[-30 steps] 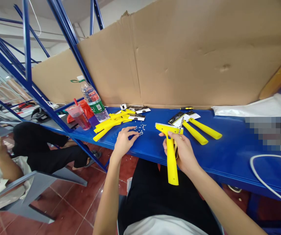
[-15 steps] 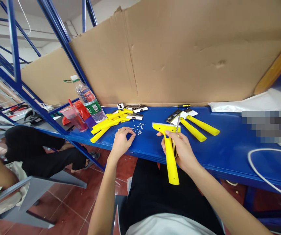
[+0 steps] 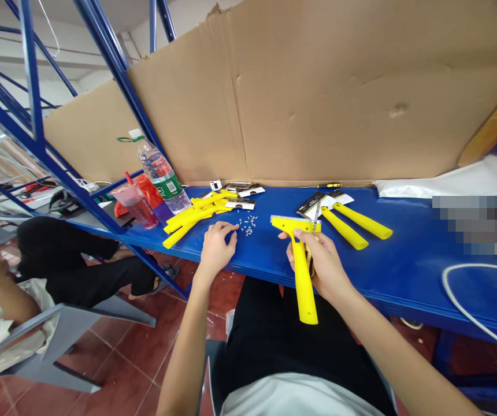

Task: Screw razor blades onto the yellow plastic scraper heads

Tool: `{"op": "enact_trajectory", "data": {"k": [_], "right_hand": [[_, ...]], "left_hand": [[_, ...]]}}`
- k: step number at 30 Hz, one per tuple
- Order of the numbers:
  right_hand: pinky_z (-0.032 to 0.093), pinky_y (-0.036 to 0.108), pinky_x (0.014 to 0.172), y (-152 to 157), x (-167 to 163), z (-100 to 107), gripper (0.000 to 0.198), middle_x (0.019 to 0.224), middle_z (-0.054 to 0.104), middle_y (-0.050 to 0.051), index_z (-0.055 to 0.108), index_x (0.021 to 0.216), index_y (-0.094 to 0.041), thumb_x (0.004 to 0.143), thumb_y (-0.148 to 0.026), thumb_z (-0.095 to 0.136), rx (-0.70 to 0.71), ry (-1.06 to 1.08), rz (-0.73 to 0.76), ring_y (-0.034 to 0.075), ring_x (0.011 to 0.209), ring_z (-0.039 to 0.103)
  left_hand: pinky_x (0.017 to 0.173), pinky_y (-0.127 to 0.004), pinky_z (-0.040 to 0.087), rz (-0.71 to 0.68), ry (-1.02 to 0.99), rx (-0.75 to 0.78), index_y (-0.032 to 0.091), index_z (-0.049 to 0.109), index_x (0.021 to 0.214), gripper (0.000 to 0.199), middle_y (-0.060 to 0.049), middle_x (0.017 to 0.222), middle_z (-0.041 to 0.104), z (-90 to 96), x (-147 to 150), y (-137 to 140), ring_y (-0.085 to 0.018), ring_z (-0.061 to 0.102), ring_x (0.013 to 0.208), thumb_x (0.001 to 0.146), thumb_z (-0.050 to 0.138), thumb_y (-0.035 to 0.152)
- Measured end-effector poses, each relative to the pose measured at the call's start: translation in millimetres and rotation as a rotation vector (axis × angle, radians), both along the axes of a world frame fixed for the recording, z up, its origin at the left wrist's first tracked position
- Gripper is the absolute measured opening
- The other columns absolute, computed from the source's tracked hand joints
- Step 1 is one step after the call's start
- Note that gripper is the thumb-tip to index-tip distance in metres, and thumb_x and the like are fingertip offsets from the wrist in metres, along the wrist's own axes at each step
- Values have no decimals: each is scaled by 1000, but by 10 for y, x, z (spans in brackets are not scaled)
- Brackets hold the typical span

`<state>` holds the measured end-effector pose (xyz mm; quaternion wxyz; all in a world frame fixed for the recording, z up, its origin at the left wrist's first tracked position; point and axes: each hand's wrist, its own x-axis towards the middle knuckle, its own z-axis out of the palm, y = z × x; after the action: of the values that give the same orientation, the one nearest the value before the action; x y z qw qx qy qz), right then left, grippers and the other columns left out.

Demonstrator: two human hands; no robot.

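My right hand (image 3: 324, 260) is closed around the neck of a yellow scraper (image 3: 304, 283), its wide head up and its handle hanging toward my lap. The same hand also holds what looks like a screwdriver; its thin metal shaft (image 3: 316, 216) sticks up beside the scraper head, and most of its handle is hidden by the fingers. My left hand (image 3: 217, 247) rests at the table's front, thumb and index finger curled nearly together beside a scatter of small screws (image 3: 247, 225). Whatever is between those fingertips is too small to make out.
Yellow handles (image 3: 194, 216) lie piled at left, near a water bottle (image 3: 166, 179) and a pink cup (image 3: 138, 205). Two yellow handles (image 3: 346, 229), printed cards (image 3: 311, 205) and another screwdriver (image 3: 329, 185) lie at right. A white cable (image 3: 452, 289) curves across the right side. A person sits at left.
My left thumb and index finger have shifted slightly at the edge of the screws. My right hand keeps the scraper in much the same place. The camera view has moved a little.
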<state>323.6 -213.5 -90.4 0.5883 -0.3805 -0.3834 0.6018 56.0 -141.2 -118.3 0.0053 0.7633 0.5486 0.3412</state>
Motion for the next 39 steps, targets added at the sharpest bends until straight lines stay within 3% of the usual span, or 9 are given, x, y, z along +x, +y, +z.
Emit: {"op": "enact_trajectory", "data": {"k": [6,13,20,24,27,30,35,39], "right_hand": [[42,31,50,24,4,-23,38,60,66,-1,74,100,-23,87,-55,87,-4,16,7,17,52,53],[41,31,50,14,15,-19,35,71,75,0,73,105,-23,88,-50,87,11,33,26,15,52,52],[42,29,50,31,7,-32,33,85,82,4,72,103,-23,87,-49,87,25,54,27,14,56,57],[42,29,50,23,4,-14,37,70,75,0,72,105,-23,87,-51,86,35,38,27,15,53,54],[42,28,48,13,1,0,36,59,67,-1,73,104,-21,88,-52,84,37,-11,51,16,50,54],[40,28,45,2,-11,15,38,55,66,0,76,101,-17,88,-52,84,39,-69,132,16,49,56],[41,27,42,-13,-18,27,37,51,64,0,75,91,-17,80,-51,87,27,-126,188,16,44,56],[41,25,40,-17,-18,24,36,52,65,0,73,86,-18,79,-51,87,-1,-112,164,14,40,53]], "left_hand": [[119,-59,48,-27,27,19,32,87,126,27,-9,137,74,7,33,-15,-35,63,127,110,66,39],[123,-58,44,-128,-35,-18,31,87,105,11,-6,132,76,65,-5,-9,-32,65,126,104,77,37],[121,-57,44,-87,-65,-43,26,79,98,14,-8,128,77,17,-15,25,-33,64,126,106,73,36],[122,-56,42,-76,-97,-28,24,73,99,17,-9,126,77,42,3,16,-33,63,127,110,66,36],[115,-50,48,-146,-267,34,23,67,99,17,-10,118,76,161,112,-100,-30,68,120,111,63,34],[105,-41,55,-306,-470,111,23,64,100,19,-10,120,73,311,357,-330,-26,70,117,114,60,36],[108,-42,54,-377,-335,240,23,68,103,9,-8,120,72,371,761,-585,-24,69,117,112,66,25],[107,-45,55,-372,-295,230,21,69,104,8,-10,118,72,295,791,-536,-25,71,116,111,65,21]]}}
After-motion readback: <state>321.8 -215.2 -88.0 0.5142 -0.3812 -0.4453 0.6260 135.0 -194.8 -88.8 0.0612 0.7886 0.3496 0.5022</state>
